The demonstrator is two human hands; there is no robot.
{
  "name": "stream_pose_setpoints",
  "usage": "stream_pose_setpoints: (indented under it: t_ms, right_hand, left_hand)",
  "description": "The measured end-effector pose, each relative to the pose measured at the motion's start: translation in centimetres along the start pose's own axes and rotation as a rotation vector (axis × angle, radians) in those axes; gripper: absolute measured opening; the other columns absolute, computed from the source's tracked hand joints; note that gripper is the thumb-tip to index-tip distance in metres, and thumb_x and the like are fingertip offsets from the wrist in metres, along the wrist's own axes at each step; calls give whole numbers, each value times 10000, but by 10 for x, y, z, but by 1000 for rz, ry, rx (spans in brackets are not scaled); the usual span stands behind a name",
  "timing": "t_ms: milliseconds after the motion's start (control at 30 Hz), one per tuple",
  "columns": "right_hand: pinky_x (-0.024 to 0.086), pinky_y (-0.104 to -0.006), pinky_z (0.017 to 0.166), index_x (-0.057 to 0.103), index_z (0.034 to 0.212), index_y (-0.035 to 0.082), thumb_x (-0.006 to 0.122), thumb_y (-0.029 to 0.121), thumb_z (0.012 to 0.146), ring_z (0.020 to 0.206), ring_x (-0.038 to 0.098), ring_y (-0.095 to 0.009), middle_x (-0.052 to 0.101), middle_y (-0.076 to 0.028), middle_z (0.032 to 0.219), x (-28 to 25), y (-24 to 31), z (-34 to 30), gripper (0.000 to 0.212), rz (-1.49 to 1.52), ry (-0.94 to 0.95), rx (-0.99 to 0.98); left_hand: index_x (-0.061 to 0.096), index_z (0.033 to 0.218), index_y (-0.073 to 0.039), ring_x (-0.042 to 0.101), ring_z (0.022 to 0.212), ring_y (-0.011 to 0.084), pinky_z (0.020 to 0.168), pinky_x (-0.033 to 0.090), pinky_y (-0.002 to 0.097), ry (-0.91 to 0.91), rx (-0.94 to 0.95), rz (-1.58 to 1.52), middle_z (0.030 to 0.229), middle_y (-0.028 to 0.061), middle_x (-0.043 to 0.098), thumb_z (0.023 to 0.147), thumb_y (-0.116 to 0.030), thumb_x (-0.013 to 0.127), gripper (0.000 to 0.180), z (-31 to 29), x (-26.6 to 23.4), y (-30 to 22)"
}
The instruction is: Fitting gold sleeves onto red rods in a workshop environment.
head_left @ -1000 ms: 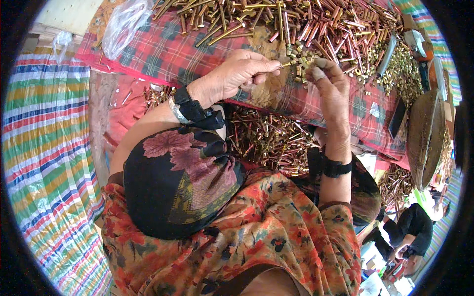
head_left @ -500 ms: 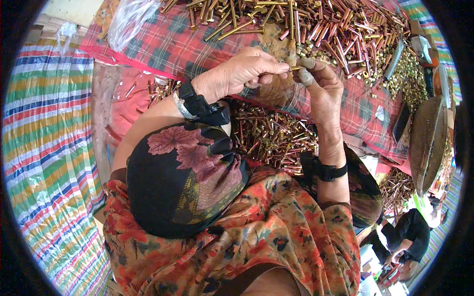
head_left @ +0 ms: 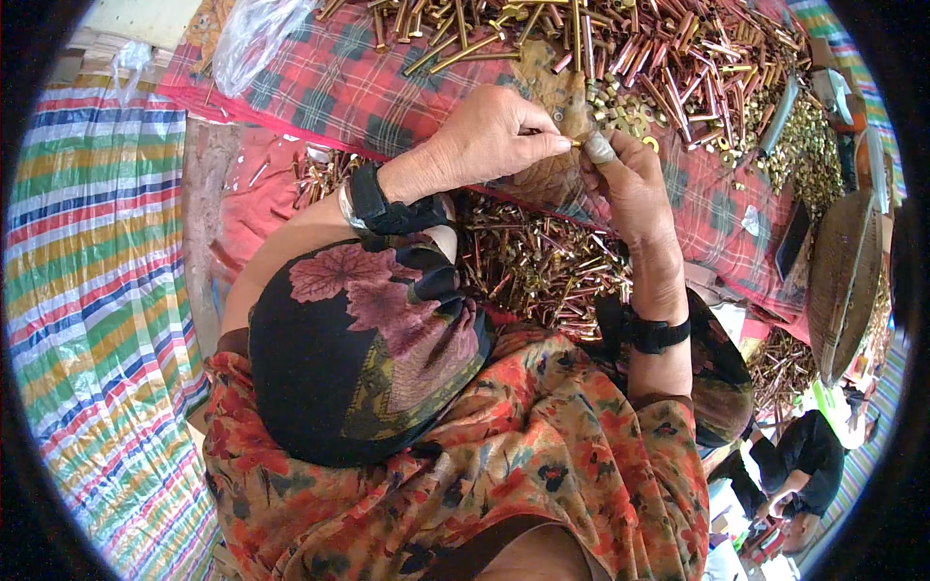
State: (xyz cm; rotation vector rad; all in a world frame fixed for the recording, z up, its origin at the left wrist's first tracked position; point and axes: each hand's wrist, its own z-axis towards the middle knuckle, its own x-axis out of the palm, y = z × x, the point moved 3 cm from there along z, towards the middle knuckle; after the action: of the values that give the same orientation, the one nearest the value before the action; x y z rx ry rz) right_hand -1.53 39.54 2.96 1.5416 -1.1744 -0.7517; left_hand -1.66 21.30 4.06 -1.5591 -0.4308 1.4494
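Above the plaid cloth my two hands meet, fingertips almost touching. My left hand is closed in a pinch on one end of a small brass-coloured bolt. Its other end runs into the fingers of my right hand, which are closed round it; the right thumb wears a pale cover. Whether the right fingers also hold a nut is hidden. Just beyond them lie loose brass-coloured nuts. Long bolts and copper-coloured sleeves are heaped farther back.
Red plaid cloth covers the work surface. Below my hands is another heap of bolts. A clear plastic bag lies back left, a woven basket stands at the right, and a co-worker in black sits lower right.
My left hand has turned, its knuckles rising. The right fingers have curled in closer round the bolt. Some nuts beyond the hands lie more spread out.
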Motion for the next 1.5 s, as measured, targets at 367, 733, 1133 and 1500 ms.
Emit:
stream_pose_setpoints:
  t_ms: [367,733,1133,1500]
  right_hand:
    - [386,-178,497,600,919,16,597,173,894,583,490,-49,569,9,703,3,2,-1,159,140,-12,35]
    - [438,-284,816,614,1054,0,586,114,866,910,548,-162,609,-61,982,24,15,20,221,-368,-15,-358]
    - [402,-236,624,538,1060,12,522,253,943,668,489,-95,556,-28,785,94,76,0,269,-231,188,-523]
    - [344,-257,570,586,890,3,472,444,944,660,426,-105,479,-34,723,117,114,-39,459,-770,-42,-624]
  left_hand:
    - [696,837,-30,583,587,109,561,452,268,-25,139,88,636,72,637,823,-234,668,207,3,-4,-5]
    - [660,705,-11,519,485,163,492,390,370,-59,164,3,575,142,577,791,-334,642,335,-2,-26,21]
    - [725,771,-111,630,624,233,555,446,378,-297,221,142,679,82,661,713,-450,676,347,-36,-101,-18]
    - [721,839,-78,639,711,189,638,467,339,-352,313,152,772,70,689,732,-419,701,357,-111,-136,-90]
